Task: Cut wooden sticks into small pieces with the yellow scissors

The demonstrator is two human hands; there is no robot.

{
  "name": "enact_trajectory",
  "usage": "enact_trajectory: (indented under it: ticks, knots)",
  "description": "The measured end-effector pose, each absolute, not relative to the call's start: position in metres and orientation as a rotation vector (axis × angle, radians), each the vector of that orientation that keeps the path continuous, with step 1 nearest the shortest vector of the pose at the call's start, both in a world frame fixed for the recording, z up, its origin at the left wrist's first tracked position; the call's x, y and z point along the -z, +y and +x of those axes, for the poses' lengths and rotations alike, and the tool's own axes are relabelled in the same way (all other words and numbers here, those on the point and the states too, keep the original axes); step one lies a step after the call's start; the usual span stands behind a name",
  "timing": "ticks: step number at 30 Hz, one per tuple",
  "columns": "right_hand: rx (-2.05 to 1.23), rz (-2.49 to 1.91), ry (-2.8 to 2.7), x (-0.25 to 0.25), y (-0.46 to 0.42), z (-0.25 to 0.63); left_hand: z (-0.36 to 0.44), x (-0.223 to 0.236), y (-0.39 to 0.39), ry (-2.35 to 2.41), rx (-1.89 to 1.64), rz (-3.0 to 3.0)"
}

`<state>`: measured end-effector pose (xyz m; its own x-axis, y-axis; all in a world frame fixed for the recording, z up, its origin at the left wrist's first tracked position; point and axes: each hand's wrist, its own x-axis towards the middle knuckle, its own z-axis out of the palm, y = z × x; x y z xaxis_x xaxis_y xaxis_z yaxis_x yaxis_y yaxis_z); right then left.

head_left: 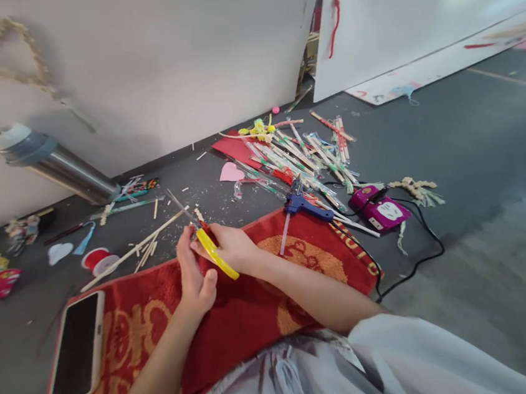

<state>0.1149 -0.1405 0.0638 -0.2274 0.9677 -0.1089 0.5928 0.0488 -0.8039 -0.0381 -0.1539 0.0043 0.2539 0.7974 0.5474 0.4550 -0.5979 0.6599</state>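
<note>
Yellow-handled scissors (217, 257) are in my right hand (233, 247), their blades pointing up and to the left. My left hand (194, 273) is beside them, close to the blades and my right fingers. Its fingers are raised and its thumb stands apart; no held thing shows in it. A small pale and red piece (201, 219) pokes out by my right fingertips, partly hidden. Just beyond my hands, a long thin stick (132, 254) lies with several short cut sticks (147, 254) and scattered white bits. Under my forearms is a red towel (229, 326) with orange patterns.
A phone (75, 351) lies on the towel's left side. A blue glue gun (306, 205) rests at its far edge, near a purple power box (379, 208) with black cable. Wrapped sticks (300, 155) are piled behind. A metal tumbler (67, 167) leans left, near a red spool (99, 262).
</note>
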Motion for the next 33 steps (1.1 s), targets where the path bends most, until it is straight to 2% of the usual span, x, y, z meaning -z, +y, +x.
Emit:
enact_trajectory:
  ticks: [5, 8, 13, 18, 29, 33]
  knots:
    - [-0.960, -1.647, -1.900, -0.072, -0.138, 0.120, -0.045, -0.033, -0.147, 1.272, -1.521, 2.780]
    - [-0.893, -1.682, -1.933, -0.076, -0.138, 0.122, -0.049, -0.042, -0.143, 1.320, -1.540, 3.029]
    - [-0.832, -1.673, -1.979, -0.078, -0.140, 0.124, -0.057, -0.048, -0.140, 1.533, -1.500, 3.045]
    - [-0.796, -1.721, -1.976, -0.077, -0.139, 0.126, -0.061, -0.052, -0.141, 1.277, -1.641, 3.171]
    - [-0.657, -1.619, -2.029, -0.069, -0.141, 0.122, -0.064, -0.047, -0.136, 1.691, -1.389, 2.938]
    - [-0.620, -1.616, -2.065, -0.066, -0.140, 0.122, -0.070, -0.041, -0.132, 1.704, -1.341, 2.923]
